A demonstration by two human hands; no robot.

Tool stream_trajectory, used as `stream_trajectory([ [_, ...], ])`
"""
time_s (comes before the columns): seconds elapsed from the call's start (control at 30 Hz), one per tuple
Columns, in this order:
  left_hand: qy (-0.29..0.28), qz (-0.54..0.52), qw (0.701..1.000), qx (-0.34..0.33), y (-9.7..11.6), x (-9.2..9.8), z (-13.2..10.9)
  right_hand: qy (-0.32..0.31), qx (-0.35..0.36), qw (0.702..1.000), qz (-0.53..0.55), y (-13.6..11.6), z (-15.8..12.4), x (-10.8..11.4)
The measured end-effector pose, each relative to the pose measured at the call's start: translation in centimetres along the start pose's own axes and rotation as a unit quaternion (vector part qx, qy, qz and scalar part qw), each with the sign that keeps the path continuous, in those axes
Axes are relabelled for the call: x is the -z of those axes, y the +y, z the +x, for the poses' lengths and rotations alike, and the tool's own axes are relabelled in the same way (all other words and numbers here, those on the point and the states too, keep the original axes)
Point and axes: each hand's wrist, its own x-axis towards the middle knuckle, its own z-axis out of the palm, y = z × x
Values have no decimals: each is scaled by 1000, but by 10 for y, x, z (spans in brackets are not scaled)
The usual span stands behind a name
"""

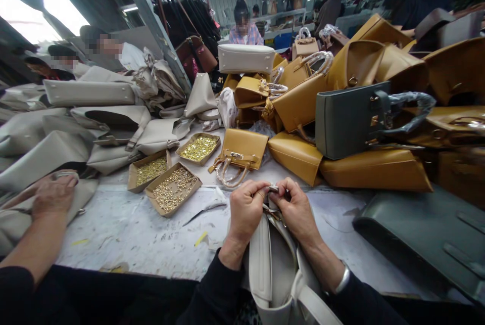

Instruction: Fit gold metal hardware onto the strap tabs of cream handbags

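Note:
A light grey bag (260, 264) stands open-topped at the front edge of the table, its strap curving down to the right. Above its far end, my left hand (246, 211) pinches a small piece at the end of a grey strap. My right hand (297, 209) is closed on the same piece from the other side, fingertips almost touching those of the left. The piece is mostly covered by the fingers. Beyond the hands lies a small mustard bag (244, 145) with wrapped handles. Trays of gold metal parts (173, 188) sit to the left.
Pointed snips (204, 211) lie left of my hands. Mustard bags (375, 171) and a dark green bag (346, 123) are piled at the right, grey bags (56, 155) at the left. A co-worker's hand (55, 196) rests on a grey bag there. People sit further back.

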Motion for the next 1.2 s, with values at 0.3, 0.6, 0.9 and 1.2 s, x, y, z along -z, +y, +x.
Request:
stream_trajectory([
  [0.3, -101, 56, 993, 19, 16, 8, 1, -4, -30, 999, 36, 2, 5, 3],
  [0.6, -82, 60, 991, 85, 11, 10, 0, -48, -17, 997, 54, 4, 9, 13],
  [0.9, -81, 108, 987, 89, 16, 8, 4, -44, 2, 999, 15, 9, 11, 16],
  [1.2, -78, 112, 988, 68, 13, 8, 5, -81, 7, 996, 28, 10, 16, 20],
])
